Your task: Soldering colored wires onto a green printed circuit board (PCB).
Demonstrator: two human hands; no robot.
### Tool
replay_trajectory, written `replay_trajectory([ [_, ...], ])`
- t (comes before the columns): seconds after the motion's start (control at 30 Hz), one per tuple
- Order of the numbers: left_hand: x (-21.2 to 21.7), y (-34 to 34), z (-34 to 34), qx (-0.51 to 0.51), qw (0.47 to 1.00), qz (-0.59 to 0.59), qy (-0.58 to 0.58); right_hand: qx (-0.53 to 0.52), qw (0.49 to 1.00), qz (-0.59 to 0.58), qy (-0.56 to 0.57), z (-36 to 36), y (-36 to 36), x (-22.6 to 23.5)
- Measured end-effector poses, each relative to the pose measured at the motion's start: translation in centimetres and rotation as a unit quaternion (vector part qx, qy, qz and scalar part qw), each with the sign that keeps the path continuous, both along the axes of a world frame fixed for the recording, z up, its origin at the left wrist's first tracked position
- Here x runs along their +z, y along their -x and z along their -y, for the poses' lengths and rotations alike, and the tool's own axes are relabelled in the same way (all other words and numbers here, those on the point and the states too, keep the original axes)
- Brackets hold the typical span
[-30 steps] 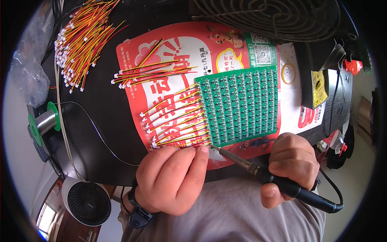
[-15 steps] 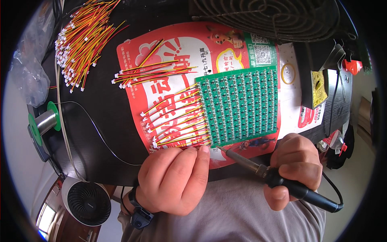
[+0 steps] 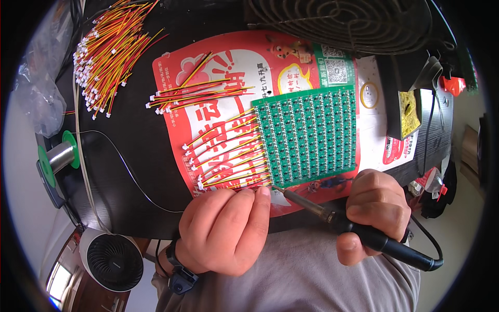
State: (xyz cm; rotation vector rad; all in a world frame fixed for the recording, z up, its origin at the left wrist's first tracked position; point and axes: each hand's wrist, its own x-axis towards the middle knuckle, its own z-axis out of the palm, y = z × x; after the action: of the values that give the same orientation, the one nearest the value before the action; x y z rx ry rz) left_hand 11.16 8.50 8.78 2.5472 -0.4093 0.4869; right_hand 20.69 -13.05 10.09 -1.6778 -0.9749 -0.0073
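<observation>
A green circuit board panel (image 3: pixel 309 138) with rows of small parts lies in the middle. Along its left edge, several red, black and yellow cable leads (image 3: pixel 228 152) fan out to white plugs. My left hand (image 3: pixel 223 231) is closed in a pinch on a lead at the board's near left corner; the fingers hide most of that lead. Wrapped round the black handle of a soldering iron (image 3: pixel 382 243) is my right hand (image 3: pixel 378 205). The iron points left, its tip at the same corner, by the lead's end; whether it touches cannot be made out.
Loose leads (image 3: pixel 200 95) lie beyond the board on a red and white printed sheet (image 3: pixel 179 135). A larger lead pile (image 3: pixel 112 57) is far left, a solder spool (image 3: pixel 61 156) left. At the back right are a round fan grille (image 3: pixel 348 23) and a yellow sponge (image 3: pixel 410 114).
My right hand has shifted a little left and away from me, bringing the iron's tip closer to the board's corner. My left hand has stayed nearly still, keeping its pinch.
</observation>
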Motion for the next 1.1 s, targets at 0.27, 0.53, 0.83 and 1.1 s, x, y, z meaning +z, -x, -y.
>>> replay_trajectory([
  [0.27, 0.00, -0.06, 0.06, 0.000, 1.000, -0.001, 0.000, -0.011, 0.999, 0.001, -0.046, -0.04, 0.14, -0.36],
  [0.53, -0.22, 0.16, -0.09, -0.002, 1.000, 0.005, -0.029, -0.012, 1.000, 0.005, -0.012, 0.05, 0.07, 0.00],
  [0.83, -0.22, 0.11, -0.11, -0.003, 1.000, 0.003, -0.031, 0.003, 1.000, 0.001, -0.019, 0.02, -0.03, -0.12],
  [1.1, -0.26, 0.17, -0.13, -0.003, 0.999, 0.002, -0.037, 0.001, 1.000, 0.008, -0.008, -0.07, -0.06, -0.12],
])
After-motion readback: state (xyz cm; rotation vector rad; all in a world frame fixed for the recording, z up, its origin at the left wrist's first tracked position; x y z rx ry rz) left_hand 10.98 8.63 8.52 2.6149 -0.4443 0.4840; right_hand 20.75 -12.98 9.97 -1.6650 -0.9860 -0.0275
